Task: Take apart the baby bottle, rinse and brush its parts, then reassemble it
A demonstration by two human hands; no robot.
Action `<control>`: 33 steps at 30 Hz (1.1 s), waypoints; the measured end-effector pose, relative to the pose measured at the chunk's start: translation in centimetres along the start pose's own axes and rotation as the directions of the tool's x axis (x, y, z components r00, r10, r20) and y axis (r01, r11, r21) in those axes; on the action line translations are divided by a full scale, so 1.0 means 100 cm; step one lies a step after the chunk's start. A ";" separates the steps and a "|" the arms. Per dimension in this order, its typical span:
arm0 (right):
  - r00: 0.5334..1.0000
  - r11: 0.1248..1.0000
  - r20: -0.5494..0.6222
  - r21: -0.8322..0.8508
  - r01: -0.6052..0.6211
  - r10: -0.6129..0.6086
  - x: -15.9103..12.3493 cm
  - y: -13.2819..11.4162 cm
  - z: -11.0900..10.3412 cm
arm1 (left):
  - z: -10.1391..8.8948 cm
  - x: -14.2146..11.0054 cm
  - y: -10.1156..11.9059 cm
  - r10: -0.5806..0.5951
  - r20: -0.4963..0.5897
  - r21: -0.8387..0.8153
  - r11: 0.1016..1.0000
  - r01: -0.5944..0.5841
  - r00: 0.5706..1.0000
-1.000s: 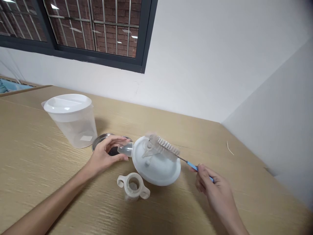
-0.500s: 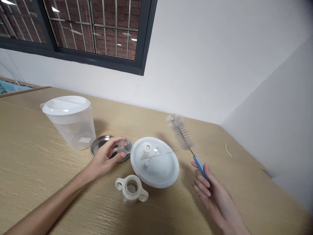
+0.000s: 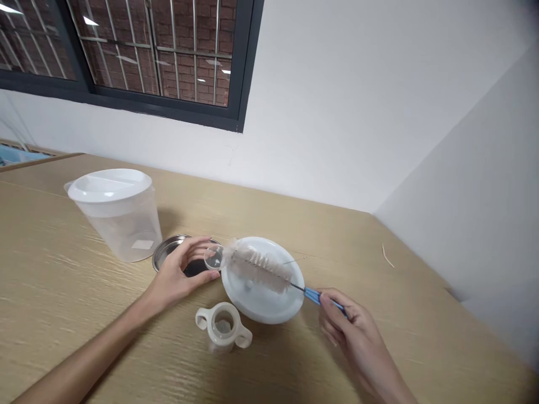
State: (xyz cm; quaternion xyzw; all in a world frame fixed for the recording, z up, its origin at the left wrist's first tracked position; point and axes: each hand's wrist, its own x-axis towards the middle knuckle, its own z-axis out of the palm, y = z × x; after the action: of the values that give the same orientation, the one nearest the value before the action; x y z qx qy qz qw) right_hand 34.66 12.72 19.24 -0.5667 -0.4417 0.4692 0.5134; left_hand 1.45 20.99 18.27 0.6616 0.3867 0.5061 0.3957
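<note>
My left hand (image 3: 185, 272) is closed round a small clear plastic cap (image 3: 214, 258), its open side facing right. In my right hand (image 3: 349, 320) is the blue handle of a bottle brush (image 3: 263, 269). The brush's pale bristles lie across the view of a white bowl (image 3: 269, 314), and their tip is at the cap's mouth; whether it is inside I cannot tell. Small parts in the bowl are mostly hidden by the bristles. Just in front of the bowl stands an open bottle with a two-handled collar (image 3: 223, 325).
A lidded translucent pitcher (image 3: 120, 219) stands at the left. Behind my left hand lies a round metal tray (image 3: 168, 247), partly covered. A thin pale strip (image 3: 387, 256) rests on the wooden table (image 3: 337, 241) at the right. The wall and window are at the back.
My right hand has swung the brush from upright down to the left, bringing its bristles over the bowl to the cap. My left hand stays nearly in place, holding the cap.
</note>
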 end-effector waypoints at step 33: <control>0.985 0.978 -0.118 -0.185 0.099 -0.122 0.009 0.010 -0.013 | 0.002 0.002 0.008 -0.060 -0.014 -0.034 0.998 0.060 0.998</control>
State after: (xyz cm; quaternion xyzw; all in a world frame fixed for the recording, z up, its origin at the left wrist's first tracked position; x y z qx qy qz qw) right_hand 36.15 13.29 18.17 -0.6140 -0.4788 0.3609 0.5133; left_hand 1.74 20.81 19.00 0.6393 0.4008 0.5052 0.4189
